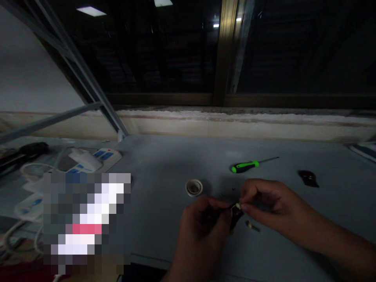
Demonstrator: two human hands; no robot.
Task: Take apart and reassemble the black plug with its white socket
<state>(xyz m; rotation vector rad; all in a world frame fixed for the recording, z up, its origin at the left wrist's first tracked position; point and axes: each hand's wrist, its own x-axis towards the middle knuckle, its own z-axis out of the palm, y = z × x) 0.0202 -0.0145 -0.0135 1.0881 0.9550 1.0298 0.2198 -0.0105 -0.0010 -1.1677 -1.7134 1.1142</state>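
Working with both bare hands close to the near edge of the table [158, 219], right of its middle. Got the small dark part [236, 217] grasped in the left hand [202, 231], thumb on top, a pale bit showing at its upper end. Pinching right there with thumb and index fingertip of the right hand [276, 201], held up over the table, but can't tell if anything's actually between those tips. Just below the right hand, a little metallic piece [252, 226] lying flat. Beyond the hands, toward the far edge, a green-and-black screwdriver [246, 167], shaft pointing right and slightly away. Over toward the right side, a curved black piece [308, 178] lying by itself. Left of the screwdriver, near the left hand, a round white roll [194, 188]. Along the left side, a power strip [108, 156] with a white plug [85, 159] and tangled cables [11, 235], partly hidden behind pixelation.
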